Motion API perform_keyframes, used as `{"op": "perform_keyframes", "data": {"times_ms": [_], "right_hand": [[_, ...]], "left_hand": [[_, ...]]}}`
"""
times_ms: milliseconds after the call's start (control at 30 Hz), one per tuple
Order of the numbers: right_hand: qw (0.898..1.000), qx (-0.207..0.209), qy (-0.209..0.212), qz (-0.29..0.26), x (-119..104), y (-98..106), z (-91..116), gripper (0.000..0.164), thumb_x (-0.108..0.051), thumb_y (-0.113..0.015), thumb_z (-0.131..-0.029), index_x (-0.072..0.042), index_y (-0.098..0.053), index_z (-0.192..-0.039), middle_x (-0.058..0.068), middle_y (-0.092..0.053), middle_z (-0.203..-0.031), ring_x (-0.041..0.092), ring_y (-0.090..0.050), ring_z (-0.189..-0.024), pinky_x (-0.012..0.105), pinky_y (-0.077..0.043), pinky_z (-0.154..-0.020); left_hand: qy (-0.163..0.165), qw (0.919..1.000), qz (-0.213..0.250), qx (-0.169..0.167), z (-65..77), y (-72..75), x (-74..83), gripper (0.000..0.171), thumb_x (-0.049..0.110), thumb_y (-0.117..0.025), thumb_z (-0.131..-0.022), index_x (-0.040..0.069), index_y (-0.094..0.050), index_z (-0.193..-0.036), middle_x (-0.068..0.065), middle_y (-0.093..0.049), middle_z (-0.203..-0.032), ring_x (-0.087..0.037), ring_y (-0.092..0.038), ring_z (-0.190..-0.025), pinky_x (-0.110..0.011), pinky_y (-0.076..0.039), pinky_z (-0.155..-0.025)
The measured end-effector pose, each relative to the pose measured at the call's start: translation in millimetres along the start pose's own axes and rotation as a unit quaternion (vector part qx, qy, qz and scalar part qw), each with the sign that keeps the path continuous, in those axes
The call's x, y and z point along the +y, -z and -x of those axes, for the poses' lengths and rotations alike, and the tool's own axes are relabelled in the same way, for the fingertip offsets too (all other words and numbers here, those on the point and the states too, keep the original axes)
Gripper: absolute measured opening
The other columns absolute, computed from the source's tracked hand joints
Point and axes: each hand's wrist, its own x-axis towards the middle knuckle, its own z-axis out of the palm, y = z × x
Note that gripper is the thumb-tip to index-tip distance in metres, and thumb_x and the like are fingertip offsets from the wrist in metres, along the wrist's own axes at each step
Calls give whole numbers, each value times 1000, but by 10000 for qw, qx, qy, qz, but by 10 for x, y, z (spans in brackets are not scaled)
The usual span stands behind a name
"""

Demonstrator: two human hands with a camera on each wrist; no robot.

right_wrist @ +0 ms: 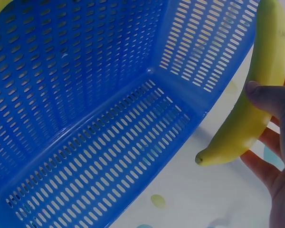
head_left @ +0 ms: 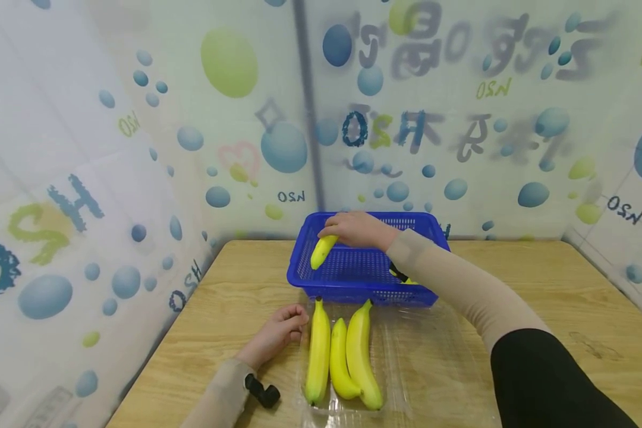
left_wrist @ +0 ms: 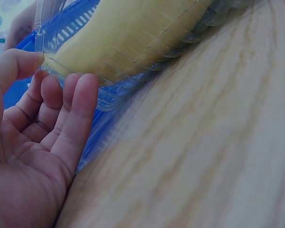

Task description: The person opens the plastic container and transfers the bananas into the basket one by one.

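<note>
While the banana (head_left: pixel 323 252) hangs tilted below the fingers of the right hand (head_left: pixel 355 230), over the basket (head_left: pixel 348 294), its smooth skin could slip — thumb and fingers pinch it from opposite sides — and a loose grip might drop and bruise it. The right arm (head_left: pixel 460 282) stretches forward, back of the hand upward. Nearer the body than those fingers, three bananas (head_left: pixel 339 362) lie in the tray (head_left: pixel 387 356); the left hand (head_left: pixel 280 333) pinches its edge between thumb and forefinger, so a tug could jostle them.

Head view facing forward and down, wrist views close, blue basket (head_left: pixel 348 293) in all
</note>
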Motion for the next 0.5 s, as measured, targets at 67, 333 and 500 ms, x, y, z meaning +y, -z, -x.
{"op": "perform_keyframes", "data": {"times_ms": [67,333,500], "right_hand": [[10000,-28,-21,24,2,-18,-18,35,-15,-67,-92,-20,-65,-127,2,-64,-117,19,-60,-104,34,-49,-90],[10000,15,59,19,-25,-41,-45,32,-12,-68,-91,-17,-67,-123,4,-65,-112,20,-61,-100,34,-51,-86],[9997,127,206,20,6,-116,-51,31,-12,-68,-91,-16,-68,-122,4,-65,-111,21,-61,-100,34,-51,-86]], "left_hand": [[11,10000,0,19,3,0,-6,8,7,-51,-98,12,-53,-91,0,-50,-84,-10,-53,-70,-25,-50,-66],[-47,10000,-9,21,7,-5,-15,6,7,-51,-97,10,-53,-92,-1,-50,-85,-11,-54,-70,-25,-50,-65],[-20,10000,-10,43,5,-12,3,7,7,-51,-97,11,-54,-91,-1,-50,-84,-11,-54,-70,-26,-50,-65]]}}
